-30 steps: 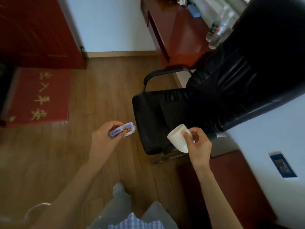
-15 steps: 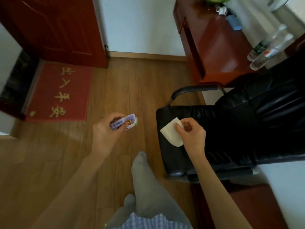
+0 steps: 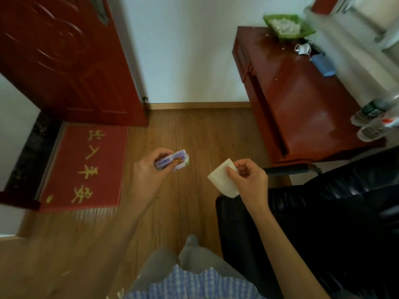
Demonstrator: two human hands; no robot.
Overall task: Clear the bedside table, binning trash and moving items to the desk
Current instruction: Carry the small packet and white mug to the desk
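My left hand (image 3: 151, 169) grips a small purple and white packet (image 3: 174, 161) over the wooden floor. A white cup (image 3: 222, 180) is held by its rim in my right hand (image 3: 248, 178), tilted, just above the front corner of the black chair. The red-brown desk (image 3: 302, 108) stands ahead on the right, against the wall. The bedside table is out of view.
A black leather office chair (image 3: 323, 212) fills the right side, close to the desk. On the desk lie a green tray (image 3: 287, 24), a blue item (image 3: 323, 63) and two plastic bottles (image 3: 373, 119). A red doormat (image 3: 84, 167) and red door (image 3: 64, 57) are left.
The view has swung up and forward toward the desk; chair and hands now sit lower and farther right. Both hands keep their items, now over the floor beside the chair.
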